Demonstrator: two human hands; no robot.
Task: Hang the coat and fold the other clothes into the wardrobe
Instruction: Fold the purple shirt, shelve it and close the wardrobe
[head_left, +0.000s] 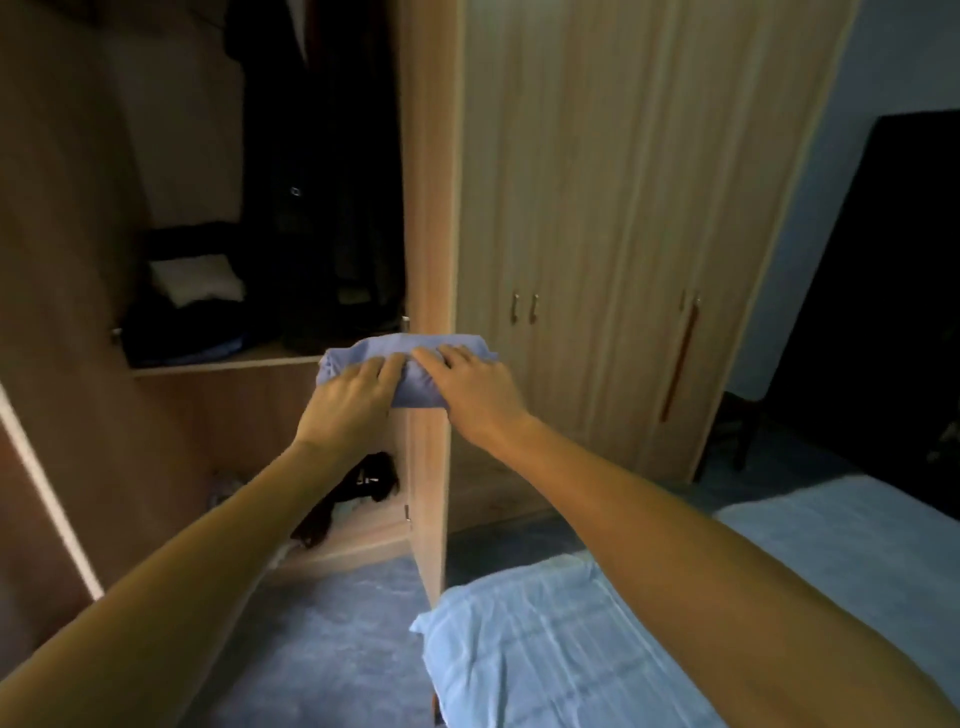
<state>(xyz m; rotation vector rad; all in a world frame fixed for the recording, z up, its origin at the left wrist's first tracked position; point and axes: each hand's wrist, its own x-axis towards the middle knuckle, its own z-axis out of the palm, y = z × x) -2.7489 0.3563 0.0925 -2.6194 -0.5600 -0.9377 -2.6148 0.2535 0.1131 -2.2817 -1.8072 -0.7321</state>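
Observation:
A folded pale blue garment (410, 382) is held in the air in front of the open wardrobe (431, 182), level with its shelf (223, 364). My left hand (350, 402) grips its left part from above, and my right hand (470, 387) grips its right part. A dark coat (322, 171) hangs inside the wardrobe above the shelf. Folded clothes (187, 306), dark ones with a white piece on top, lie at the shelf's left.
An open wardrobe door (57, 291) stands at the left. Dark items (353, 493) lie in the lower compartment. Shut wardrobe doors (613, 208) stand at the right. A bed with a light blue sheet (545, 639) lies at the lower right, over blue carpet (332, 644).

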